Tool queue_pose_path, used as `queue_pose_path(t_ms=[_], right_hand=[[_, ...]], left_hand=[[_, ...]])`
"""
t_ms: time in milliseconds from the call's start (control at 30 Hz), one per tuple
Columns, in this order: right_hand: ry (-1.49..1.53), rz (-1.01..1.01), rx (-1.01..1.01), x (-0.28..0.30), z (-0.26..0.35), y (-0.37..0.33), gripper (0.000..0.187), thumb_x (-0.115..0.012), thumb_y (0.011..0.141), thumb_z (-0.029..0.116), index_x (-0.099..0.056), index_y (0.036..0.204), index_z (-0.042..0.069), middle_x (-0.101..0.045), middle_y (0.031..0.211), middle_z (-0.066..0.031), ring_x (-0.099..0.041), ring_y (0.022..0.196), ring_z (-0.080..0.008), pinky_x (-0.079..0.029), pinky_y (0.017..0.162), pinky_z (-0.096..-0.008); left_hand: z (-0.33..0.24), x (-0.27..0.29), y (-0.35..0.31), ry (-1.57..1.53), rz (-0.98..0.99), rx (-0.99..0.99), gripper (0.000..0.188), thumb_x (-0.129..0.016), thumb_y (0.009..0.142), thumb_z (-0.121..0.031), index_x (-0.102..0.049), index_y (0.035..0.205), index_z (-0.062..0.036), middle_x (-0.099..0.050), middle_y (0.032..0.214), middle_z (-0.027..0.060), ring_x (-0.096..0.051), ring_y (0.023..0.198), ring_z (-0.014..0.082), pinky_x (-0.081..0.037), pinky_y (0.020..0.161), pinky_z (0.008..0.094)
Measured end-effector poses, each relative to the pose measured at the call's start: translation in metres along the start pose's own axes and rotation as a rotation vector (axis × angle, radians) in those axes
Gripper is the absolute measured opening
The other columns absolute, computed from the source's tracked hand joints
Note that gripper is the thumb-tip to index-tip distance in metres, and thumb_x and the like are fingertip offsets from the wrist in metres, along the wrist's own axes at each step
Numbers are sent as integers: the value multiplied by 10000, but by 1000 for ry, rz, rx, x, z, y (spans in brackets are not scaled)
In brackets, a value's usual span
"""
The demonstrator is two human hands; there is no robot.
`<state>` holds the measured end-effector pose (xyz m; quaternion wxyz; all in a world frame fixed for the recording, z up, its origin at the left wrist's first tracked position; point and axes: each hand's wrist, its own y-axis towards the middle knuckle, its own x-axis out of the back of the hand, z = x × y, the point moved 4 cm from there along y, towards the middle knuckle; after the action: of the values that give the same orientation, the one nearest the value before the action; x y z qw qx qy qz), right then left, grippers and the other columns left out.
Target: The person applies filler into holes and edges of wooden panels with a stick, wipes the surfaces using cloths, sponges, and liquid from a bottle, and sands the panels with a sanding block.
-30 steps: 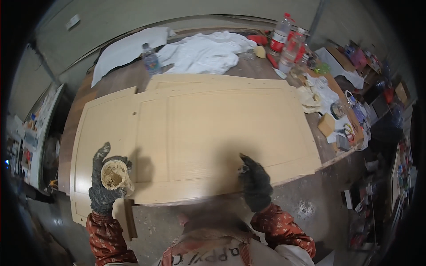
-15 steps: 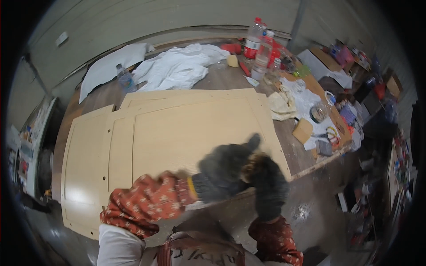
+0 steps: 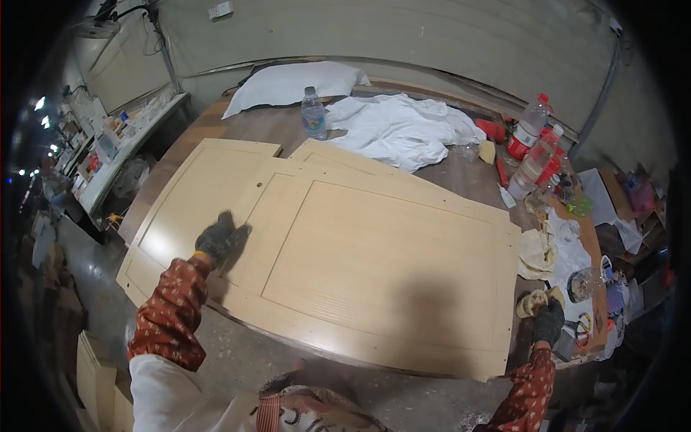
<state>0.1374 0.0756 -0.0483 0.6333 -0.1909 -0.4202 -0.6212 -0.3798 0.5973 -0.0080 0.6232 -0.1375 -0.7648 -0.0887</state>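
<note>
Several cream cabinet door panels with recessed centres lie overlapping on the table. My left hand (image 3: 222, 239), in a dark glove, is over the left part of the panels with its fingers apart and nothing in it. Whether it touches the surface is hard to tell. At the table's right side my right hand (image 3: 550, 322), gloved the same way, is closed on a crumpled beige rag (image 3: 531, 304). That hand hides part of a yellowish sponge behind the rag. The wide front panel (image 3: 389, 252) carries a shadow near its lower right.
A pale cloth (image 3: 538, 253) lies just beyond the rag. Bottles (image 3: 531, 129) stand at the far right. A white sheet (image 3: 403, 129) and a small water bottle (image 3: 313, 114) are behind the panels. Scissors (image 3: 581, 327) lie at the right edge. More panels (image 3: 97, 378) stand low left.
My hands were together over the panel's front right; they have parted, the left moving left over the panels, the right moving to the table's right side with the rag. The view has turned left.
</note>
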Motion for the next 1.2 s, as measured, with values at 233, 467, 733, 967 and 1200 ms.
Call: queue_pose_path(t_ms=[233, 467, 733, 967, 1200], right_hand=[[-268, -191, 345, 33, 52, -55, 321, -542, 913, 155, -573, 1179, -22, -631, 1105, -210, -596, 1034, -363, -466, 901, -397], [909, 220, 314, -33, 158, -275, 245, -558, 923, 89, -575, 1141, -22, -622, 1067, -176, -622, 959, -303, -512, 849, -362], [515, 78, 997, -12, 193, -328, 343, -408, 874, -71, -557, 1181, -26, -620, 1119, -198, -608, 1033, -327, -487, 920, -404], [998, 384, 744, 8, 192, -350, 398, -400, 867, -108, -533, 1235, -34, -575, 1227, -189, -598, 1084, -293, -504, 913, -394], [617, 195, 888, 79, 143, -321, 345, -551, 913, 61, -539, 1254, 7, -492, 1337, -184, -614, 1056, -314, -532, 848, -408]], left_hand=[[19, -10, -11, 8, 155, 14, 762, -445, 875, -626, -403, 1277, 20, -625, 1095, 241, -579, 1060, 404, -442, 912, 437], [120, -28, -57, 311, 58, -213, 739, -402, 891, -627, -464, 1166, 55, -651, 986, 248, -628, 975, 383, -465, 893, 390], [134, -18, -213, 156, -67, -261, 349, -352, 994, -358, -556, 1230, -201, -626, 850, 176, -623, 802, 323, -498, 735, 421], [59, -90, -333, -1235, 94, 655, 556, -531, 904, -489, -559, 1203, -21, -618, 799, 181, -627, 683, 266, -505, 673, 380], [-83, -103, -403, -1803, 498, 460, 360, -563, 940, -343, -564, 1099, -20, -661, 891, 132, -651, 703, 204, -534, 606, 321]])
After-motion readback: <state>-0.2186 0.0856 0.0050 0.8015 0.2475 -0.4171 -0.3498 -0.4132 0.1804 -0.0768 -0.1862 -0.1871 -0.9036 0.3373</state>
